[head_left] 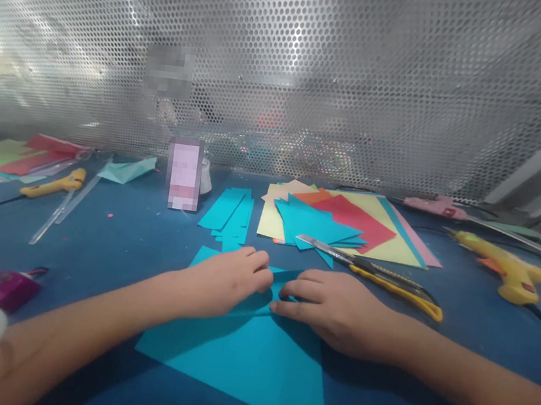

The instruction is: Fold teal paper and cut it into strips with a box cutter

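A large sheet of bright blue paper (250, 364) lies in front of me, its far part bent over toward me in a fold. My left hand (236, 280) has its fingers curled round the folded part, near the middle of the sheet. Close to it on the right, my right hand (331, 305) pinches the same fold between thumb and fingers. Both palms hide part of the fold. Beyond my hands lie several blue paper strips (232, 214) and a pile of cut blue paper pieces (310, 220).
A yellow utility knife (389, 283), blade out, rests right of my hands, beside coloured sheets (405, 249). Yellow glue guns lie right (514, 265) and left (56, 184). A pink glue gun (435, 207), clear rulers (60, 209), a phone (184, 173) and a purple power strip (7, 292) surround the work.
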The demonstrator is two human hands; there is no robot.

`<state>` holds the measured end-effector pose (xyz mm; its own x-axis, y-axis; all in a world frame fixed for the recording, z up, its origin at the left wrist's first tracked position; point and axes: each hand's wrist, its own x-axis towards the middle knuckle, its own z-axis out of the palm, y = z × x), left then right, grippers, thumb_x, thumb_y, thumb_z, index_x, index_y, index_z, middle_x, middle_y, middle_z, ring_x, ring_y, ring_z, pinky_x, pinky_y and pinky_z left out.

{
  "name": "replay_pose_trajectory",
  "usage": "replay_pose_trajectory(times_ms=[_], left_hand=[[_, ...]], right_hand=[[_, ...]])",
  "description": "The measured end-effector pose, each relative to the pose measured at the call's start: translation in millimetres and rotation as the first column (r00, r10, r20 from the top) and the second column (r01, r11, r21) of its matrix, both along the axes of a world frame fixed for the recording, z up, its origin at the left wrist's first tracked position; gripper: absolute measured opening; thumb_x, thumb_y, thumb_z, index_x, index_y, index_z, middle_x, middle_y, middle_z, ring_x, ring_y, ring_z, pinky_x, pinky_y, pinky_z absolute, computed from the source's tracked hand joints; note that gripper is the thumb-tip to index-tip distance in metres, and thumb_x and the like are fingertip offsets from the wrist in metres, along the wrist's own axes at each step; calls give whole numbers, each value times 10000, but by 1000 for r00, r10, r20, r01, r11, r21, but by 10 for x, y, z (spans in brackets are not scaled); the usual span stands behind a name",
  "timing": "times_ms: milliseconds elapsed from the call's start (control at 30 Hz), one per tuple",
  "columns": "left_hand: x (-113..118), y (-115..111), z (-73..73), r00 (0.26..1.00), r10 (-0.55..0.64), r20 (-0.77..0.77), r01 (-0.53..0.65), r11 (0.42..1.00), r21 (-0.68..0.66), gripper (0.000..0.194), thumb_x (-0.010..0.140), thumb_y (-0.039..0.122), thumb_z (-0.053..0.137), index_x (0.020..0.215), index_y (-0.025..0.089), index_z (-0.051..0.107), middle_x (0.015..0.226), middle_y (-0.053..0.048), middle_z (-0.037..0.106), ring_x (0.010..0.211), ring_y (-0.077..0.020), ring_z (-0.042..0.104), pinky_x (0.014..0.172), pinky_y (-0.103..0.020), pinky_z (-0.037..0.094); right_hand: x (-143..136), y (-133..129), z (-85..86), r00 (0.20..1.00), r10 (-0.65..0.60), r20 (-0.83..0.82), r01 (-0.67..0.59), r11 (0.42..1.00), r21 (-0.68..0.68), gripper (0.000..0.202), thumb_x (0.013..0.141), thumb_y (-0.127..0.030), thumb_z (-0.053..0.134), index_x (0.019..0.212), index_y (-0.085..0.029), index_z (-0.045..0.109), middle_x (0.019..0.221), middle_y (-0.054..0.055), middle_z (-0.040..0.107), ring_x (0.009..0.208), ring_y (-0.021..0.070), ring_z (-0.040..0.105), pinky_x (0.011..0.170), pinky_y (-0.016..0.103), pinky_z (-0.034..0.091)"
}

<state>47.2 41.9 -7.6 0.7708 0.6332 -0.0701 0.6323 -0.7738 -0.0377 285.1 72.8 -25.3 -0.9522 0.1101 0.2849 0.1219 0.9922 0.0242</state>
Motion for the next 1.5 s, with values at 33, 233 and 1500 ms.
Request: replay_pose_trajectory(times_ms=[33, 233, 1500], left_hand=[[1, 1, -1, 1000, -5, 0, 5, 1000, 2, 209, 839, 32, 473, 990, 155, 549, 973, -79, 519, 837, -219, 468, 667, -293, 382], [7, -3, -28, 1000, -2, 1, 2, 1000, 20, 184, 844, 32, 465, 959, 148, 548, 957, -83, 524, 838, -225, 477, 657, -295, 387], [-44, 35, -10, 995, -55, 83, 62, 995, -76, 70, 851, 159, 546, 900, 155, 497, 916, -83, 518, 806, -211, 466, 725, -319, 421]], right_hand=[[2, -2, 0, 1000, 0, 1, 0, 1000, 6, 375, 929, -80, 365, 1167, -224, 616, 991, 68, 678, 803, 169, 556, 649, 290, 412], [9, -16, 18, 1000, -4, 18, 4, 1000, 11, 362, 947, -104, 369, 1170, -243, 617, 993, 48, 668, 789, 162, 547, 633, 291, 399], [-319, -195, 186, 976, 57, 210, -42, 996, -74, 414, 815, -74, 491, 1211, -153, 583, 900, 50, 640, 751, 196, 497, 587, 320, 355]])
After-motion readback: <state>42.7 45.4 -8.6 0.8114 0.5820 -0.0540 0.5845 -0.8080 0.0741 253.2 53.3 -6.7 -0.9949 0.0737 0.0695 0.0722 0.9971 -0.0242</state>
